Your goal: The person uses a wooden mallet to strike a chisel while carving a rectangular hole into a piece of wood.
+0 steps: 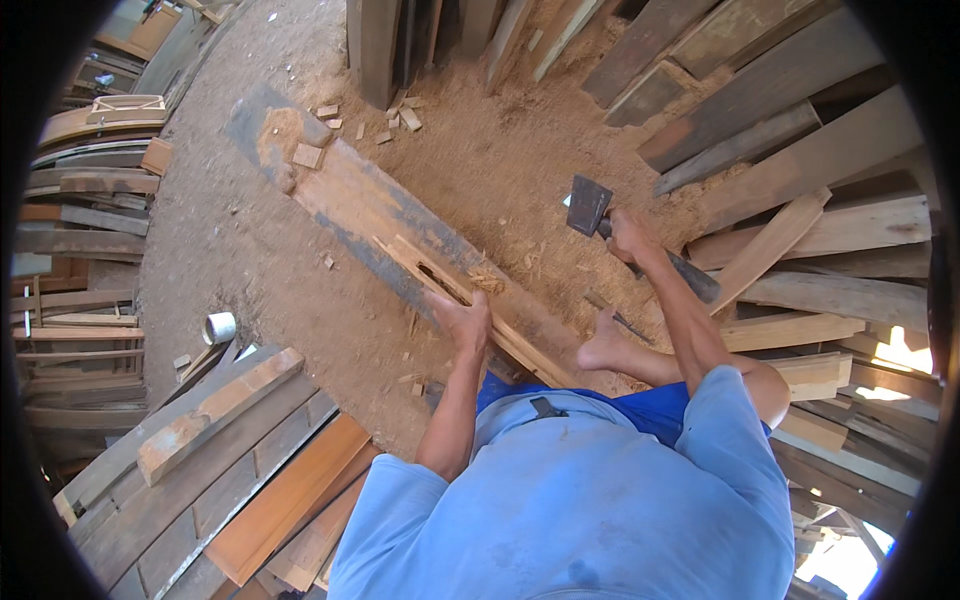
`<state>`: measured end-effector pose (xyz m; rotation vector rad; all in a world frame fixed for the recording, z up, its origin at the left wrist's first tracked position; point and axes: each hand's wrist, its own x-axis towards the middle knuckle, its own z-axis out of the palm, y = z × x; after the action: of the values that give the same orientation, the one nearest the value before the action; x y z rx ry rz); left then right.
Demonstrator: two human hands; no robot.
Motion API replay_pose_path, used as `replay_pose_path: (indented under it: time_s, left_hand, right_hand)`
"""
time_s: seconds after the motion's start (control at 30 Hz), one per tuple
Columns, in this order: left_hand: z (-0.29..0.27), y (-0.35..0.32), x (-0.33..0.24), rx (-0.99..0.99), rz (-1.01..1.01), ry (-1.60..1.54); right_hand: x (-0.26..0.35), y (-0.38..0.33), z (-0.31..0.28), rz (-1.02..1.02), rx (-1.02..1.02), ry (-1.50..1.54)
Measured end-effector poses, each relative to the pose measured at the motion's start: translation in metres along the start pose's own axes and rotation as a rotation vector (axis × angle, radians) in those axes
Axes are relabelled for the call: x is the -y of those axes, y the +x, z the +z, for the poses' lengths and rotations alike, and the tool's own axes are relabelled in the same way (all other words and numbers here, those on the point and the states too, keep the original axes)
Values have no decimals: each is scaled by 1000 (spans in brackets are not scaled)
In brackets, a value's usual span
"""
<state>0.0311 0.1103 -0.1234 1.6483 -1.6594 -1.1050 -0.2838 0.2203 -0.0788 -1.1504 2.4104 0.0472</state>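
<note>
My left hand [465, 318] grips a narrow length of wood [520, 350] that lies along a wide worn plank [375, 195]. Just beyond my fingers, a dark slot is cut in the narrow piece, with curled shavings beside it. Raised to the right of the plank, my right hand [630, 237] is closed round the dark handle of a hatchet [588, 205]. Its broad, dark head points up and left, away from the wood. A thin dark chisel-like tool [625, 320] lies on the ground near my bare foot [600, 345].
Sawdust and wood chips [408, 118] cover the ground around the plank. Stacked boards [770, 90] stand along the far and right sides. More timber [240, 450] is piled at the near left, with a white cup-like container [220, 328] beside it. Wooden pieces [100, 185] line the far left.
</note>
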Motion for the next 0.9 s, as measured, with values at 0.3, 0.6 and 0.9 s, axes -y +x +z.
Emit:
replay_pose_path:
  time_s: [0.3, 0.6, 0.9]
  left_hand:
    - [-10, 7, -2, 21, -69, 89]
    - [-3, 1, -4, 5, -139, 160]
    - [-3, -2, -1, -65, -97, 177]
  right_hand:
    - [53, -15, -27, 97, 66, 517]
    - [127, -31, 35, 141, 220, 1476]
    - [144, -49, 57, 173, 283, 1420]
